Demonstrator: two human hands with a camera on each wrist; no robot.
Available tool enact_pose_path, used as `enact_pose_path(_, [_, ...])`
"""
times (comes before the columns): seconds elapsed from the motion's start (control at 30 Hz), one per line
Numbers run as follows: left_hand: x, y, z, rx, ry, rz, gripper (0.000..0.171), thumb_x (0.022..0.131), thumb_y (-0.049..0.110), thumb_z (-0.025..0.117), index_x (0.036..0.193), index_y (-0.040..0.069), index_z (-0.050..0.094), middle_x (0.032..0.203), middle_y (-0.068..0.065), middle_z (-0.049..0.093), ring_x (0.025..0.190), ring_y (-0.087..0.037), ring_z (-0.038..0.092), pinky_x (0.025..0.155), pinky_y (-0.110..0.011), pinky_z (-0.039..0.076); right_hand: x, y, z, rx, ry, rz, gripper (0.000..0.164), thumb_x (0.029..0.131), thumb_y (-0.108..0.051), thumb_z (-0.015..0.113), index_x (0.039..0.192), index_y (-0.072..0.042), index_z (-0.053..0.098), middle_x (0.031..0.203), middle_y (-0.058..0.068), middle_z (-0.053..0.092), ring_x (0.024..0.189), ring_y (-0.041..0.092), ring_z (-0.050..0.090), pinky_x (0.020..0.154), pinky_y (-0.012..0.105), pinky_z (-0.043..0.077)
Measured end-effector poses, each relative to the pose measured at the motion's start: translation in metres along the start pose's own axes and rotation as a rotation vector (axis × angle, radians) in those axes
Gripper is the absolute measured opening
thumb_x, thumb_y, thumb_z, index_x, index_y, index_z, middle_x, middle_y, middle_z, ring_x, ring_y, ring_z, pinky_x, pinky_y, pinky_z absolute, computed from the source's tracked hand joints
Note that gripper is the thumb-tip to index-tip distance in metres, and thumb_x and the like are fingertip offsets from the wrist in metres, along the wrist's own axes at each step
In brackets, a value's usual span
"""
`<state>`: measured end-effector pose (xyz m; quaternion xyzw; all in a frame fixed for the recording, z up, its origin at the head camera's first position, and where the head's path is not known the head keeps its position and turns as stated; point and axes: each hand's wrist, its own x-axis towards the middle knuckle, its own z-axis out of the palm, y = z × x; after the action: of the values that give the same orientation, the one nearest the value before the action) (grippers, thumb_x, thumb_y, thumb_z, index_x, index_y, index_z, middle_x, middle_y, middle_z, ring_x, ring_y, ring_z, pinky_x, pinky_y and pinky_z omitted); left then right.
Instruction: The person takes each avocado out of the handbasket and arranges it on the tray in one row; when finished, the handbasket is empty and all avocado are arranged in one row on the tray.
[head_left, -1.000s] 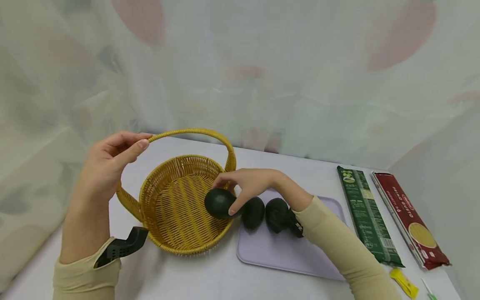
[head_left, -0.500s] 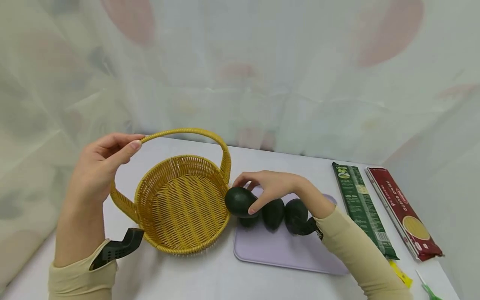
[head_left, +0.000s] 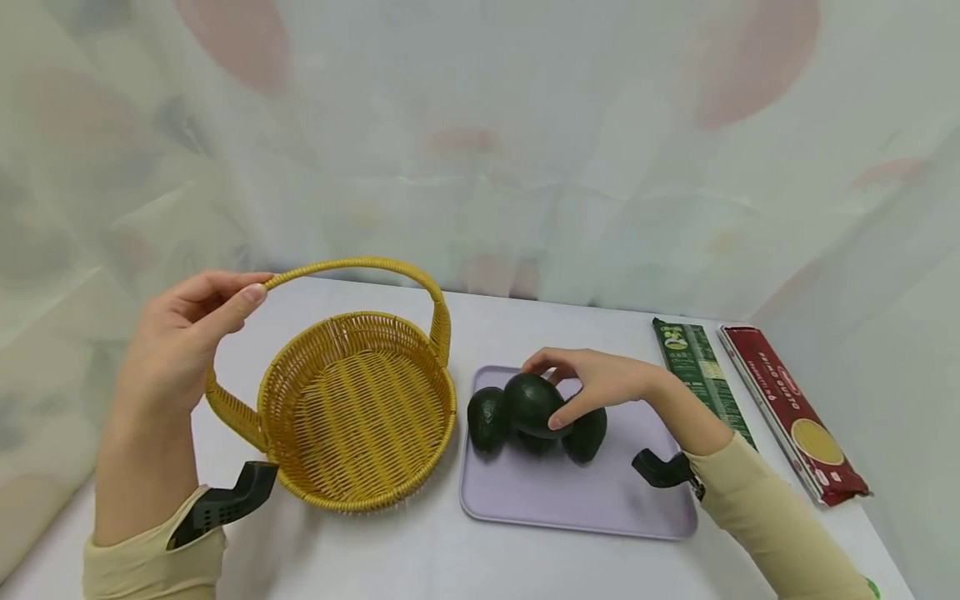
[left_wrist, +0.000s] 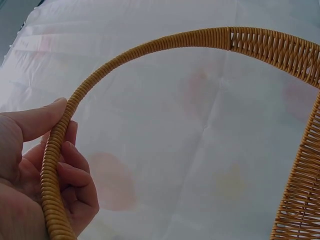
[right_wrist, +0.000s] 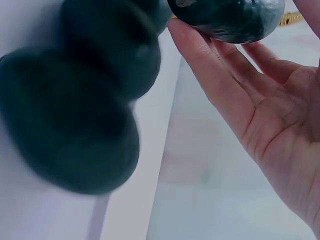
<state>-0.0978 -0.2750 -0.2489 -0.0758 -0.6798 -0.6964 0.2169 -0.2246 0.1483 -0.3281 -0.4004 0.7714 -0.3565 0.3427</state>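
Note:
My left hand (head_left: pixel 176 342) pinches the arched handle (left_wrist: pixel 165 41) of a round yellow wicker basket (head_left: pixel 360 492) between thumb and fingers. The basket stands on the table with its woven bottom showing. To its right, my right hand (head_left: pixel 611 379) grips a dark green avocado (head_left: pixel 531 402) by its sides, above a pale purple tray (head_left: pixel 570 508). On that tray are three more avocados: one at the left (head_left: pixel 487 421), one mostly hidden beneath the held one, and one at the right (head_left: pixel 587 437). In the right wrist view the held avocado (right_wrist: pixel 230 20) sits at the fingertips.
A green noodle packet (head_left: pixel 701 367) and a red spaghetti packet (head_left: pixel 795 417) lie at the table's right. A patterned white curtain (head_left: pixel 480 167) hangs behind the table. Black camera mounts (head_left: pixel 225 504) sit on both wrists.
My right hand has carried the avocado rightward from the basket's rim to over the tray. The left hand keeps hold of the handle. The whole head view has shifted slightly.

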Motion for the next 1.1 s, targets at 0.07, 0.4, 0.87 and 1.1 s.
enact_pose_path(0.07, [0.0, 0.0, 0.0, -0.001, -0.001, -0.001, 0.016, 0.09, -0.006, 0.064, 0.097, 0.002, 0.075, 0.098, -0.002, 0.073, 0.085, -0.012, 0.055, 0.068, -0.019, 0.041, -0.008, 0.005, -0.001, 0.008, 0.012, 0.009, 0.064, 0.08, -0.026, 0.081, 0.135, -0.021, 0.048, 0.136, -0.003, 0.048, 0.12, 0.021, 0.051, 0.089, 0.043, 0.05])
enact_pose_path(0.4, [-0.001, 0.0, -0.001, -0.018, 0.005, -0.009, 0.016, 0.09, -0.006, 0.064, 0.098, 0.002, 0.075, 0.098, -0.002, 0.073, 0.085, -0.011, 0.056, 0.068, -0.018, 0.042, -0.048, 0.031, 0.0, 0.03, 0.083, 0.041, 0.063, 0.083, -0.026, 0.08, 0.136, -0.022, 0.047, 0.136, 0.0, 0.048, 0.118, 0.024, 0.052, 0.087, 0.04, 0.05])
enact_pose_path(0.87, [0.0, -0.001, -0.001, -0.034, 0.001, 0.007, 0.015, 0.09, -0.008, 0.063, 0.102, -0.005, 0.072, 0.095, -0.002, 0.073, 0.085, -0.013, 0.056, 0.068, -0.018, 0.042, -0.097, 0.06, 0.027, 0.238, 0.249, 0.122, 0.063, 0.086, -0.014, 0.073, 0.14, -0.007, 0.04, 0.139, 0.018, 0.041, 0.122, 0.039, 0.048, 0.086, 0.044, 0.048])
enact_pose_path(1.1, [-0.001, 0.0, 0.0, -0.037, 0.003, 0.015, 0.014, 0.09, -0.008, 0.063, 0.101, -0.007, 0.071, 0.095, -0.003, 0.073, 0.085, -0.013, 0.055, 0.067, -0.018, 0.042, -0.109, 0.068, 0.043, 0.405, 0.366, 0.203, 0.069, 0.088, -0.014, 0.071, 0.145, -0.005, 0.033, 0.138, 0.021, 0.044, 0.123, 0.035, 0.05, 0.082, 0.044, 0.054])
